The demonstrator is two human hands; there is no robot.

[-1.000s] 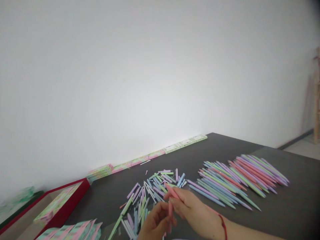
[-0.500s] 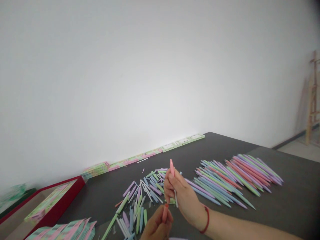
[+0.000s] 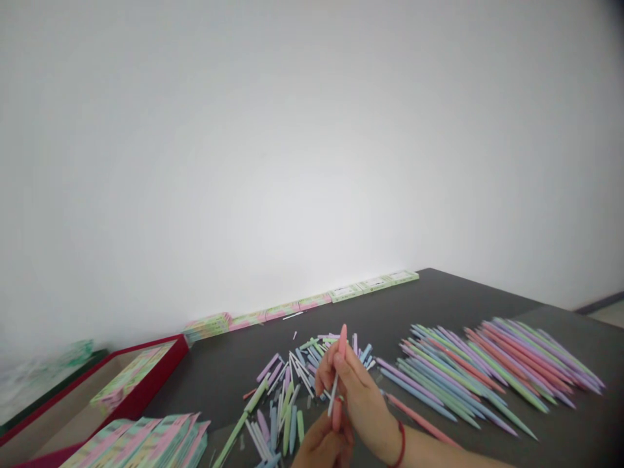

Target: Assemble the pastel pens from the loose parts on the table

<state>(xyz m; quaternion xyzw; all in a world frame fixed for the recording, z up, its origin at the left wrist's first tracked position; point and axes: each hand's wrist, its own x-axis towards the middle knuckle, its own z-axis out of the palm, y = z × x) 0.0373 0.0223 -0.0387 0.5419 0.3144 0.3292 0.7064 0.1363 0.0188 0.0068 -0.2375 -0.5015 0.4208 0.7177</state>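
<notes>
My right hand (image 3: 359, 393), a red cord round its wrist, pinches a pointed pink pen piece (image 3: 343, 339) held upright. A thin white refill (image 3: 333, 395) slants down below that hand. Lower down, my left hand (image 3: 322, 442) is closed on a pink pen barrel (image 3: 337, 417). The refill's lower end is close to the top of the barrel; I cannot tell whether it is inside. Behind and left of the hands lies a loose pile of pastel pen parts (image 3: 273, 416) and white refills. One pink pen (image 3: 423, 419) lies beside my right wrist.
Rows of pastel pens (image 3: 487, 370) lie on the dark table (image 3: 380, 312) at right. Flat printed boxes (image 3: 346, 292) line the white wall. A red box (image 3: 160, 377) holding printed packs stands at left, with more printed packs (image 3: 146, 442) in front.
My hands have come closer together, with the refill's lower end near the left hand's barrel. The camera has turned slightly left, so the table's things appear further right. The pink pen by my wrist is now visible.
</notes>
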